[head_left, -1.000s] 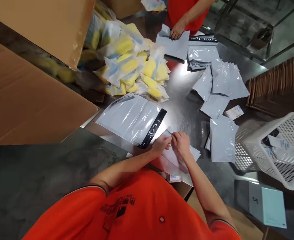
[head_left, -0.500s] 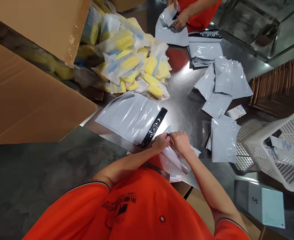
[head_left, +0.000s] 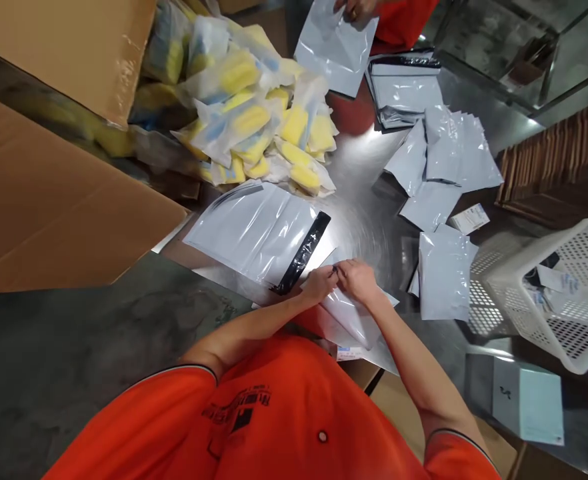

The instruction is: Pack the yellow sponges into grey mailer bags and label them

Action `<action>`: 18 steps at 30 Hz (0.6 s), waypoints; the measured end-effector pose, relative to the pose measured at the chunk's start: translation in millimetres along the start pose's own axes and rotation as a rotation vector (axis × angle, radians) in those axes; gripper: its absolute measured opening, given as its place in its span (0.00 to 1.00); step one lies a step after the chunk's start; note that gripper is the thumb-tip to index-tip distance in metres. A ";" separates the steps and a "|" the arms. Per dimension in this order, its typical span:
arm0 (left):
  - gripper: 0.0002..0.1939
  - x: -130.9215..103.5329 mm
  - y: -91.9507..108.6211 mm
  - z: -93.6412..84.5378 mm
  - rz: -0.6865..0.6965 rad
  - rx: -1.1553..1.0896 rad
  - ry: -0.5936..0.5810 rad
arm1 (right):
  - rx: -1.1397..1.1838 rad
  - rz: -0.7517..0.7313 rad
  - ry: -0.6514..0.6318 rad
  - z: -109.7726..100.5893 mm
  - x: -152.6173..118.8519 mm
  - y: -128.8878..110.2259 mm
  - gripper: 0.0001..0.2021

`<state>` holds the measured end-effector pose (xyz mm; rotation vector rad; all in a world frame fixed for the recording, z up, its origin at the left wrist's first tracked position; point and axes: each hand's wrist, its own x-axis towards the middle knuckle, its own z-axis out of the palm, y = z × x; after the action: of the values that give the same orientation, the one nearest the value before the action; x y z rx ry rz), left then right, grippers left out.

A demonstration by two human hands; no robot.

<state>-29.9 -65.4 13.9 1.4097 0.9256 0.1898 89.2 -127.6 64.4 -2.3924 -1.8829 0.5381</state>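
A white plastic mailing bag (head_left: 353, 316) lies at the table's near edge, in front of my body. My left hand (head_left: 321, 283) and my right hand (head_left: 358, 279) meet at its upper edge, fingers pinched close together on it. A small dark bit of the bag shows between the fingertips; the rest of the grip is hidden. Just left of my hands lies a fanned stack of mailing bags (head_left: 259, 230) with a black strip (head_left: 304, 252) along its right side.
Yellow and blue items in clear wrappers (head_left: 249, 120) are heaped beside a cardboard box (head_left: 64, 193). Packed white bags (head_left: 444, 273) lie at right, near a white basket (head_left: 519, 293) and stacked cardboard (head_left: 564, 157). Across the table, a co-worker's hand (head_left: 361, 9) holds a bag (head_left: 337, 50).
My hands stay together at the bag's edge with little movement. The co-worker's bag has been spread out and shifted slightly left. The whole view has shifted a little.
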 end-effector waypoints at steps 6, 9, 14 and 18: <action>0.10 -5.9 -0.7 -5.0 -0.011 0.029 0.030 | 0.749 0.451 0.160 9.9 8.7 46.0 0.16; 0.15 -15.1 -7.5 -2.3 0.240 0.275 0.052 | 0.968 0.490 0.217 15.5 6.3 60.0 0.18; 0.26 -17.4 -28.4 14.9 0.875 0.816 -0.333 | 1.010 0.467 0.276 22.3 11.7 51.9 0.18; 0.34 -9.7 -45.8 22.6 0.967 0.984 -0.352 | 1.050 0.509 0.684 -16.0 -20.0 88.4 0.19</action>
<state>-39.9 -98.2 -25.3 2.6320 -0.0965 0.1947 172.6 -166.7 62.0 -1.8714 -0.4745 0.4566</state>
